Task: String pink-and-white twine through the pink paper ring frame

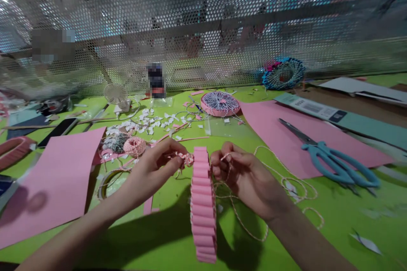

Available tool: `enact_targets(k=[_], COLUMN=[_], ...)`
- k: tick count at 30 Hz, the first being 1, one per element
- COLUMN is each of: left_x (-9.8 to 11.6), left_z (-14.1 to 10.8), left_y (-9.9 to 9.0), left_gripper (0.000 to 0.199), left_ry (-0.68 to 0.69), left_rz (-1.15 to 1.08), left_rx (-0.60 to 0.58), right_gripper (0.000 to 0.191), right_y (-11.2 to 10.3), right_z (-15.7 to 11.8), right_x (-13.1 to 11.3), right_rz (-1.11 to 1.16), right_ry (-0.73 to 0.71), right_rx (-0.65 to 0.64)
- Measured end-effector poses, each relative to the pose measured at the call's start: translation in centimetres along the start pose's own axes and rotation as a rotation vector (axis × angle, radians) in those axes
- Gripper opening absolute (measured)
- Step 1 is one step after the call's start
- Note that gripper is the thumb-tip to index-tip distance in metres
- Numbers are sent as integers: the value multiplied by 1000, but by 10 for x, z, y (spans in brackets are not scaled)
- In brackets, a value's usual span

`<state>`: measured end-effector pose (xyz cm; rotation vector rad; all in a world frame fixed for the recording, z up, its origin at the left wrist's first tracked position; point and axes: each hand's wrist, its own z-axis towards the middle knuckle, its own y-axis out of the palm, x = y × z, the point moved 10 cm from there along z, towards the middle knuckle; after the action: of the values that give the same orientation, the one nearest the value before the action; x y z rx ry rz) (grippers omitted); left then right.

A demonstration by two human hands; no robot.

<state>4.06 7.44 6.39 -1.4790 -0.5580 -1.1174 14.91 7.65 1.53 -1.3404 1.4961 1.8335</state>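
Note:
Between my hands stands a pleated pink paper ring (202, 203), seen edge-on, with twisted string along its sides. My left hand (162, 161) is closed in a pinch on a small bundle of pink-and-white string (188, 159) at the ring's upper left. On the other side, my right hand (246, 173) pinches a thin strand of the same string (226, 156) close to the ring's upper right edge. From there a long loose length of string (243, 220) curls over the green table.
Blue-handled scissors (337, 161) lie on pink paper (276, 135) at right. Left are another pink sheet (60, 178), a tape roll (111, 182), a pink string ball (135, 147) and a phone (59, 131). A finished string-wound disc (220, 103) and small fan (116, 95) are behind.

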Motion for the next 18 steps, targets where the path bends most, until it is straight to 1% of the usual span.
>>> enact_targets(k=[2, 4, 7, 10, 12, 16, 18], left_x=[-3, -5, -8, -9, -5, 9, 11], left_z=[-2, -3, -4, -4, -3, -3, -3], left_y=[1, -1, -6, -7, -5, -1, 0], left_gripper=[9, 9, 14, 16, 13, 10, 8], left_ry=[-9, -11, -32, -44, -13, 118, 143], left_rz=[-102, -128, -85, -35, 31, 259, 248], left_rx=[10, 31, 61, 55, 36, 26, 24], right_gripper=[9, 9, 15, 12, 16, 23, 25], right_y=[0, 3, 7, 8, 10, 17, 21], right_z=[-1, -1, -2, -5, -7, -10, -10], right_x=[-1, -3, -8, -13, -15, -15, -17], right_rz=[-46, -72, -151, -268, -327, -485, -589], right_ry=[-4, -13, -37, -65, -68, -52, -61], right_rx=[18, 20, 12, 19, 10, -35, -35])
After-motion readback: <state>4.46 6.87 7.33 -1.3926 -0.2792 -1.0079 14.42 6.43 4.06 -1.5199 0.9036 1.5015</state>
